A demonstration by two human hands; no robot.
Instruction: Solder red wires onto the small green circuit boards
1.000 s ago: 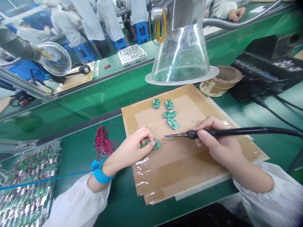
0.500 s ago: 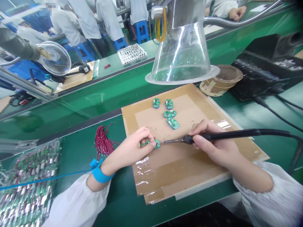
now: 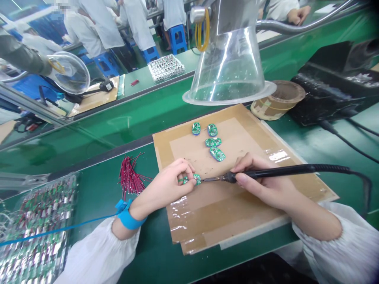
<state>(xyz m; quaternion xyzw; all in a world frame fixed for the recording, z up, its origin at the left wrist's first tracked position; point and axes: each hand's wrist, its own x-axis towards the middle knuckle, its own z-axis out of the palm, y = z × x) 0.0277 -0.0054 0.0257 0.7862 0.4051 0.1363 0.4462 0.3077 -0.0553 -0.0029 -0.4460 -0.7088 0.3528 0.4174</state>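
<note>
The small green circuit board (image 3: pixel 192 180) lies on the brown cardboard mat (image 3: pixel 237 205), pinched at its edge by the left hand (image 3: pixel 168 185). It looks light, stiff and fragile, best held by the rim. Just right of it, the right hand (image 3: pixel 266 185) closes around the black soldering iron (image 3: pixel 281 171), tip touching the board. Four more boards (image 3: pixel 213 144) lie beyond.

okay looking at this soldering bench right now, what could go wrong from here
The soldering iron tip sits at the small circuit board right beside the left hand fingertips pinching it, so a slip could burn them. The board is held by fingers only and might shift under the tip. The iron's cable trails off the cardboard mat and could drag the right hand.
</note>
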